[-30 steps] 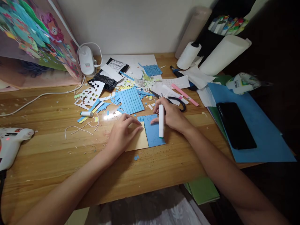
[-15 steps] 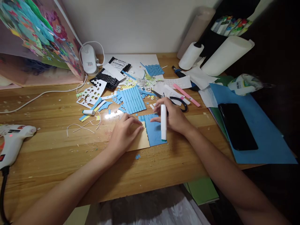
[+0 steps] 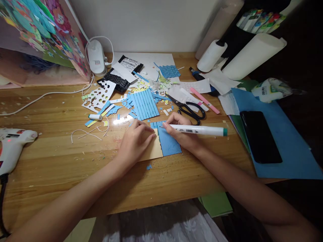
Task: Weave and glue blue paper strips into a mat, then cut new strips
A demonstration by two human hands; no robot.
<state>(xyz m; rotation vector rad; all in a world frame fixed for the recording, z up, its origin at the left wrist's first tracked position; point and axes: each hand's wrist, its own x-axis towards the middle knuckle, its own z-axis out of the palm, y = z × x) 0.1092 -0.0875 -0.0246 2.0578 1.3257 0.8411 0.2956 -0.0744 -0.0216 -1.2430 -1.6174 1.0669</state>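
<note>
My right hand (image 3: 180, 131) grips a white marker (image 3: 202, 129) with a teal end; the marker lies nearly level, its tip over the top of a blue card (image 3: 170, 141). Dark lines run along that card's upper edge. My left hand (image 3: 135, 141) presses on a cream card (image 3: 155, 149) that overlaps the blue card's left side, its fingers bent and thumb toward the cards' shared edge. Just beyond the hands lies a blue square with dark stripes (image 3: 145, 104). The marker's cap (image 3: 95, 117) rests to the left.
Black-handled scissors (image 3: 193, 111) lie beyond my right hand, near a pink pen (image 3: 205, 101). Paper scraps cover the back middle. A glue gun (image 3: 15, 148) is at the left, a phone (image 3: 261, 137) on blue sheets at the right. White rolls (image 3: 253, 55) stand behind.
My right hand has turned the marker from upright to nearly level and brought its tip to the blue card's top. My left hand stays on the cream card. The view has shifted slightly.
</note>
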